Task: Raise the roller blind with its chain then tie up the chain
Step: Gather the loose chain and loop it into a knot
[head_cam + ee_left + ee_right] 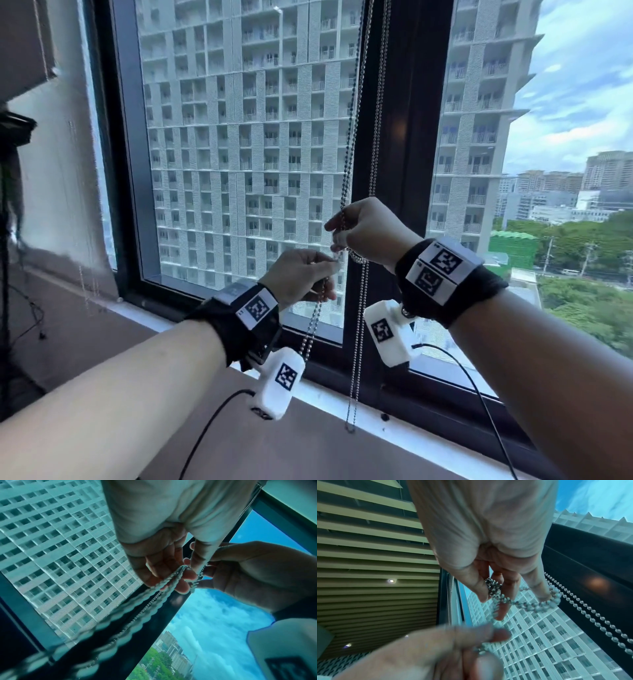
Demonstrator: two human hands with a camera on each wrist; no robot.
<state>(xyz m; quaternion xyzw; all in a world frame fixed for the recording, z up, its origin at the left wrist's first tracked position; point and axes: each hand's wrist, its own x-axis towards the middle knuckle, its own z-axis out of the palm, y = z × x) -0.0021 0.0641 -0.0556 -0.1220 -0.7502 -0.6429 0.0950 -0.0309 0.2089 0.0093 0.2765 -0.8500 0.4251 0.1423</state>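
Centre frame | one metal bead chain (359, 329), two hanging strands | left hand (301, 279), right hand (366, 233): fingers pinching chain

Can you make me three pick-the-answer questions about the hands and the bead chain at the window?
1. Where is the right hand?
A. above the left hand
B. on the sill
C. below the left hand

2. How many hands hold the chain?
A. none
B. one
C. two

3. What state is the chain's bottom loop in?
A. lying on the floor
B. hanging loose near the sill
C. cut off

Answers: 1 A, it is higher in the head view. 2 C, both pinch beads. 3 B, it dangles free.
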